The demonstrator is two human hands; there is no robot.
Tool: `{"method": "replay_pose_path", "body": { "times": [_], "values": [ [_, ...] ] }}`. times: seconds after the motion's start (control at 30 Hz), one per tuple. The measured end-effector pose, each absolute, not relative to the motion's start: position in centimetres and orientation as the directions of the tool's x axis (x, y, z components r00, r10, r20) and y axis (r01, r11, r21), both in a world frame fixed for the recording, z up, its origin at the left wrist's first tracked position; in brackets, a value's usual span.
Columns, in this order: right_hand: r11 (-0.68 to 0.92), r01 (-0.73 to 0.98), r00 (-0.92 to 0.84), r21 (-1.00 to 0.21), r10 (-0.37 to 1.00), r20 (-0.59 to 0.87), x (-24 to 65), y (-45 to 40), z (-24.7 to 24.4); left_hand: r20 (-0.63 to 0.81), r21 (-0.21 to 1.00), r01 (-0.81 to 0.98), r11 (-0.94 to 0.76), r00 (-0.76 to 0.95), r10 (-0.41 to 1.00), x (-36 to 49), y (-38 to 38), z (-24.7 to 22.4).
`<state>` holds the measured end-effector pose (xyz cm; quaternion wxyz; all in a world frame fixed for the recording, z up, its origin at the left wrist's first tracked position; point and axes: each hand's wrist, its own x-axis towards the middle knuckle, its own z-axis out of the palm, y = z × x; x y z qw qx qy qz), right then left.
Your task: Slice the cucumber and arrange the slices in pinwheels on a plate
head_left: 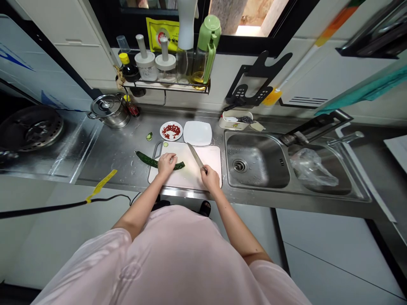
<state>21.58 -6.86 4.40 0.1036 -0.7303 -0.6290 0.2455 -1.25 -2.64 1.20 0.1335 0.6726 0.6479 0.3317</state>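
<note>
A long dark green cucumber (146,159) lies across the left side of the white cutting board (190,180), its left end reaching past the board's edge. My left hand (166,164) is closed over it, near its right part. In my right hand (210,178) is a kitchen knife (195,155), gripped by the handle. The blade slants up and to the left above the board, apart from the cucumber. A small cucumber slice (165,144) sits at the board's upper left, and cut cucumber pieces (149,136) lie on the counter just beyond.
Behind the board stand a plate of chopped red pieces (171,131) and a white square plate (197,133). A sink (257,161) is at right, a lidded steel pot (110,111) at back left, a stove (30,127) far left. Bottles and jars fill a wall rack (168,86).
</note>
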Motion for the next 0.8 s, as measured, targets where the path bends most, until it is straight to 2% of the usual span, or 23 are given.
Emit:
{"method": "replay_pose_path", "body": {
  "times": [0.2, 0.33, 0.57, 0.8],
  "values": [
    [-0.094, 0.888, -0.029, -0.45, 0.965, -0.259, 20.7, -6.8, 4.8, 0.3, 0.526, 0.806, -0.272, 0.124, 0.946, -0.9, -4.1, 0.4],
    [-0.034, 0.918, -0.097, -0.394, 0.947, -0.308, 19.9, -6.8, 5.1, 0.308, 0.481, 0.811, -0.331, 0.197, 0.931, -0.8, -4.3, 0.1],
    [0.044, 0.964, -0.141, -0.261, 0.919, -0.368, 18.8, -6.7, 5.7, 0.341, 0.436, 0.805, -0.401, 0.265, 0.902, -0.5, -4.0, -0.4],
    [0.08, 0.969, -0.17, -0.232, 0.902, -0.397, 18.3, -6.6, 5.8, 0.342, 0.41, 0.803, -0.432, 0.304, 0.889, -0.6, -3.9, -1.1]
  ]
}}
